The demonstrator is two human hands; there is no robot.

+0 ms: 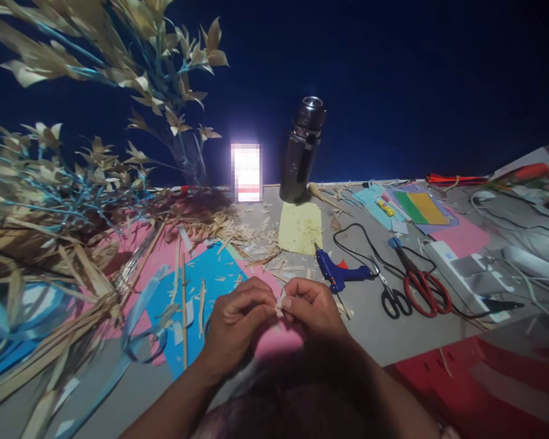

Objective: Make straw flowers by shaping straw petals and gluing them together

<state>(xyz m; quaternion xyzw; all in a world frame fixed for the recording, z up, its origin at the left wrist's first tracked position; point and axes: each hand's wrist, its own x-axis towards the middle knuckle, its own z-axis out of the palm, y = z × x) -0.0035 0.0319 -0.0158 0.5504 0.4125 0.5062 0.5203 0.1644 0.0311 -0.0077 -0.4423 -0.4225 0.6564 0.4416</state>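
Note:
Close together at the near middle of the table, my left hand (242, 314) and my right hand (313, 305) pinch one small pale piece (280, 302) between their fingertips. It looks like a scrap of dried husk or paper; the fingers cover most of it. Pink paper (279, 342) shows just below the hands. Left of my left hand lies a blue sheet (176, 323) strewn with pale strips. A blue glue gun (341, 271) rests just beyond my right hand, its nozzle pointing away.
Black-handled scissors (396, 303) and red-handled scissors (425, 292) lie to the right, beside a white power strip (469, 280). A dark flask (303, 152) stands at the back behind a yellow sheet (297, 227). Dried-flower branches (174, 91) and husk strips (80, 292) fill the left.

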